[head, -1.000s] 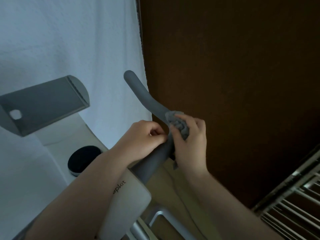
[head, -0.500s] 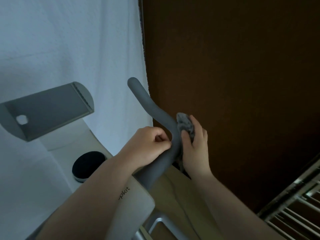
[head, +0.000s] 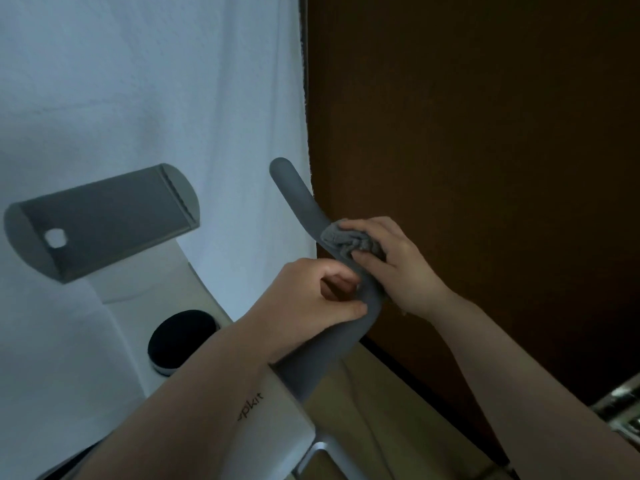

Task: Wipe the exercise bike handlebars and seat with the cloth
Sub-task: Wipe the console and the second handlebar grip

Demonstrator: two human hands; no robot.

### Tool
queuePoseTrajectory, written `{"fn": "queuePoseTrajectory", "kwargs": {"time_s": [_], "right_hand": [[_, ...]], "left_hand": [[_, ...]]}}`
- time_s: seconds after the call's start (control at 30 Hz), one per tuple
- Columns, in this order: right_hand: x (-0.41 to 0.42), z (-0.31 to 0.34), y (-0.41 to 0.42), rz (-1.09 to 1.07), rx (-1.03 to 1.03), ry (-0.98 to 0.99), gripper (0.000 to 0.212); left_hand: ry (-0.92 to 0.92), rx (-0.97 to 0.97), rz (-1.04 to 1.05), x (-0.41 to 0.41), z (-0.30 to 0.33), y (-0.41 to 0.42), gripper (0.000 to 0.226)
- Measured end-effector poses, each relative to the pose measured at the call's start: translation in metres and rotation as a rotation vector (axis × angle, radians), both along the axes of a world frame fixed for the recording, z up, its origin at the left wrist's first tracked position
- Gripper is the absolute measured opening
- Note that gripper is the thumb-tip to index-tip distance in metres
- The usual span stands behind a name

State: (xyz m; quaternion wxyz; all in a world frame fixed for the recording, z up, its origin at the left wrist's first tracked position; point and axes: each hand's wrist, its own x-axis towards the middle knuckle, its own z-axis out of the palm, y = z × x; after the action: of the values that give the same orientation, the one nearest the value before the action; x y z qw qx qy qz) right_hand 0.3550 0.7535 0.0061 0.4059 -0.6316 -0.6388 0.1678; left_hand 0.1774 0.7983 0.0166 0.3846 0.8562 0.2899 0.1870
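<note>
A curved grey foam handlebar (head: 298,195) rises from the white bike body toward the upper middle of the view. My right hand (head: 398,261) holds a bunched grey cloth (head: 346,239) wrapped against the handlebar, a little above its bend. My left hand (head: 311,299) grips the handlebar just below, with fingers curled around the grey foam. The seat is out of view.
A grey tablet holder (head: 104,220) sticks out at the left on the white bike body (head: 166,282), with a black round knob (head: 181,337) below it. A white curtain hangs behind, a dark brown panel (head: 467,168) fills the right, and a metal rack (head: 620,407) shows at the lower right.
My right hand has slid the cloth up along the handlebar and over its top side. My left hand has stayed on the bar below it.
</note>
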Motion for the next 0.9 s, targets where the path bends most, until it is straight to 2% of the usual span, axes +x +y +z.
{"fn": "queuePoseTrajectory", "kwargs": {"time_s": [0.13,0.3,0.4,0.53,0.73,0.9], "right_hand": [[0.008,0.013,0.024,0.107,-0.059,-0.027,0.039],[0.012,0.017,0.045,0.100,-0.029,0.183,0.044],[0.005,0.016,0.059,0.084,0.056,0.156,0.034],[0.007,0.022,0.072,0.052,0.067,0.091,0.035],[-0.003,0.023,0.082,-0.016,0.146,0.085,0.032],[0.004,0.018,0.076,-0.007,0.133,0.082,0.033]], "left_hand": [[0.021,-0.001,-0.019,0.002,0.002,0.002,0.029],[0.032,-0.046,-0.013,-0.001,0.000,0.002,0.028],[0.019,-0.033,-0.004,0.001,0.000,0.002,0.029],[0.015,-0.048,-0.014,0.001,-0.001,0.003,0.037],[0.018,-0.057,-0.010,0.003,0.001,0.004,0.040],[0.016,-0.068,-0.027,0.001,-0.002,0.005,0.038]]}}
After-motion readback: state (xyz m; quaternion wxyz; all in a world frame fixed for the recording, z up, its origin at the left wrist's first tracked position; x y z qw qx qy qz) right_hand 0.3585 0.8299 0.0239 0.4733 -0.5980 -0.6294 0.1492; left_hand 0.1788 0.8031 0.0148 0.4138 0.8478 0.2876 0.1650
